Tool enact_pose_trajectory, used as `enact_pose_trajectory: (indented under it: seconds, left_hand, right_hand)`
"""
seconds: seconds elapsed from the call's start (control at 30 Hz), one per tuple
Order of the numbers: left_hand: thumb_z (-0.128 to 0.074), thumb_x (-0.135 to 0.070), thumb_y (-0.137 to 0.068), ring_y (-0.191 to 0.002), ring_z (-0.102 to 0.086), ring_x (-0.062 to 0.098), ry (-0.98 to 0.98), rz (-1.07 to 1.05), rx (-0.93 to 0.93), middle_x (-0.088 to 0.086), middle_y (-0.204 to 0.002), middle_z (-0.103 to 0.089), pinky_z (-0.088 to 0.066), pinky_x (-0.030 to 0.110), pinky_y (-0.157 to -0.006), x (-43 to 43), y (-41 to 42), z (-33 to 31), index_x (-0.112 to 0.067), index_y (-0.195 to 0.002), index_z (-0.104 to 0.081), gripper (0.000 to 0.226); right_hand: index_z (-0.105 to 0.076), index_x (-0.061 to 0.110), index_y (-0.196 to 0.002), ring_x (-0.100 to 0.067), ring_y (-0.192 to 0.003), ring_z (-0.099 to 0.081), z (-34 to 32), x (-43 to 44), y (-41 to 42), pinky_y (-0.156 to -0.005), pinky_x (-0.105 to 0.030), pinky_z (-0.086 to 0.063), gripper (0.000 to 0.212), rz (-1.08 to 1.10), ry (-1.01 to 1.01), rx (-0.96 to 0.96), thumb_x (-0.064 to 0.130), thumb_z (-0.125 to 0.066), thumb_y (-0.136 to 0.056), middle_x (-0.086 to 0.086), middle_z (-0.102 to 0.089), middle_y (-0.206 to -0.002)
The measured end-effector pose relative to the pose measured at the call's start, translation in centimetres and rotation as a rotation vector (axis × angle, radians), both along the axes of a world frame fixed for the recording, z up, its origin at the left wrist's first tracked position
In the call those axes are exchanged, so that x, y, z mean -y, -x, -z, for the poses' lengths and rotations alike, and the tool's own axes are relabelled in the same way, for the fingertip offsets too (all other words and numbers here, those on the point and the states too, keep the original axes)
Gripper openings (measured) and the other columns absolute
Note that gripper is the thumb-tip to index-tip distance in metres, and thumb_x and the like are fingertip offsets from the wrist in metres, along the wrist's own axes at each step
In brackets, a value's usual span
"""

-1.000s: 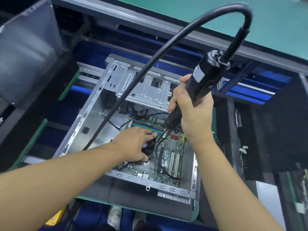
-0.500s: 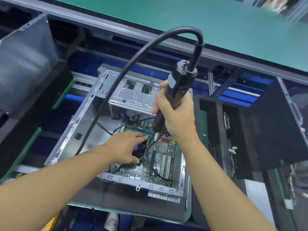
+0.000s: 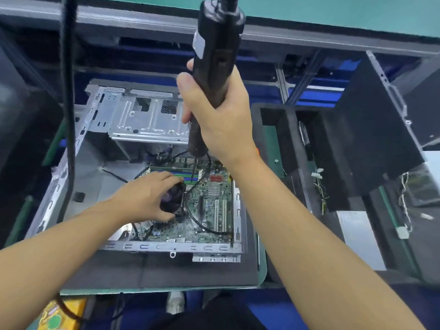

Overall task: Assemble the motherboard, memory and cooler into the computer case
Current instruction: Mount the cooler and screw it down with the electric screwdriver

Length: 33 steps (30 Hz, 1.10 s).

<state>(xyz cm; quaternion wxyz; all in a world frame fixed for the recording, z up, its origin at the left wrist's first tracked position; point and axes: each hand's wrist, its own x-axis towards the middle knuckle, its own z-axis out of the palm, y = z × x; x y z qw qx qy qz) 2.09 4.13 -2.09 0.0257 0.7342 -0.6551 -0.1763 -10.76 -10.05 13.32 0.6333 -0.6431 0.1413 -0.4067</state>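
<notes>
At the far left a thick black cable (image 3: 69, 115) hangs down across the view, passing in front of the left wall of the computer case (image 3: 78, 148). In the near left corner lies a blurred yellow packet (image 3: 59, 313). The case rests open side up on a dark foam pad (image 3: 166, 270), with a silver drive cage (image 3: 147, 120) at its far end.

The left hand (image 3: 145, 198) reaches in from the near left. Its grip is closed over the black cooler (image 3: 176, 201), with the fingers curled over the fan top and the thumb at its near edge. The cooler sits on the green motherboard (image 3: 209, 206), which lies flat in the right half of the case floor. Just beyond the cooler run the green and blue memory slots (image 3: 176, 175). A thin black wire (image 3: 197, 220) loops across the board to the cooler's right.

Above the board, the right hand (image 3: 219, 120) has its grip clamped round a black electric screwdriver (image 3: 214, 55), held nearly upright. The bit (image 3: 193, 167) points down at the far right corner of the cooler. Whether its tip meets a screw cannot be told.

Right of the case stands a black foam holder (image 3: 281, 139), with loose wires beside it, and further right a dark panel (image 3: 371, 129) leans. A green table (image 3: 333, 10) runs along the far edge.
</notes>
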Motion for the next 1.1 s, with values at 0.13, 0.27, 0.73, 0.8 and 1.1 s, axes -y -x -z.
enact_pose_trajectory:
  seconds: [0.13, 0.27, 0.73, 0.8, 1.1]
  left_hand:
    - [-0.076, -0.051, -0.066, -0.112, -0.052, 0.015, 0.032, -0.028, -0.048, -0.006, -0.127, -0.054, -0.047, 0.031, -0.097, -0.3, 0.0, -0.2, -0.023, -0.144, -0.042, 0.089]
    - [-0.078, -0.052, -0.066, -0.112, -0.053, 0.015, 0.037, -0.016, -0.025, -0.006, -0.125, -0.054, -0.047, 0.031, -0.095, -0.1, 0.1, -0.1, -0.023, -0.144, -0.043, 0.089]
    - [-0.073, -0.063, -0.073, -0.131, -0.043, 0.014, -0.148, 0.009, 0.115, -0.007, -0.149, -0.036, -0.048, 0.032, -0.097, 1.3, 0.5, -0.6, -0.024, -0.155, -0.025, 0.103]
    - [-0.076, -0.061, -0.071, -0.132, -0.043, 0.015, -0.198, -0.002, 0.105, -0.005, -0.149, -0.037, -0.048, 0.036, -0.099, 1.8, 0.6, -0.9, -0.022, -0.155, -0.026, 0.105]
    - [-0.078, -0.057, -0.072, -0.131, -0.043, 0.019, -0.263, 0.0, 0.136, -0.001, -0.143, -0.041, -0.044, 0.034, -0.101, 2.3, 1.1, -1.0, -0.021, -0.155, -0.024, 0.106]
  right_hand:
    - [-0.051, -0.006, -0.101, -0.029, -0.056, -0.051, 0.7, -0.1, 0.7, -0.055, -0.024, -0.048, 0.017, 0.019, -0.018, -0.002, 0.003, -0.064, -0.095, -0.024, -0.051, -0.068]
    - [-0.054, 0.007, -0.098, -0.025, -0.057, -0.054, 1.0, -0.5, 0.8, -0.056, -0.024, -0.049, 0.013, 0.03, -0.014, -0.01, 0.007, -0.066, -0.094, -0.014, -0.054, -0.071]
    - [-0.049, -0.006, -0.099, -0.023, -0.055, -0.052, 2.0, -1.7, 1.2, -0.055, -0.02, -0.047, 0.018, 0.053, -0.057, 0.021, 0.004, -0.064, -0.095, -0.017, -0.052, -0.067]
    - [-0.049, -0.007, -0.101, -0.024, -0.055, -0.052, 1.9, -1.9, 1.0, -0.055, -0.022, -0.048, 0.02, 0.064, -0.058, 0.027, 0.004, -0.064, -0.095, -0.017, -0.052, -0.068]
    - [-0.054, 0.015, -0.098, -0.042, -0.063, -0.052, 1.5, -2.4, 0.5, -0.058, -0.022, -0.049, 0.013, 0.073, -0.004, 0.013, 0.009, -0.065, -0.095, -0.01, -0.053, -0.071]
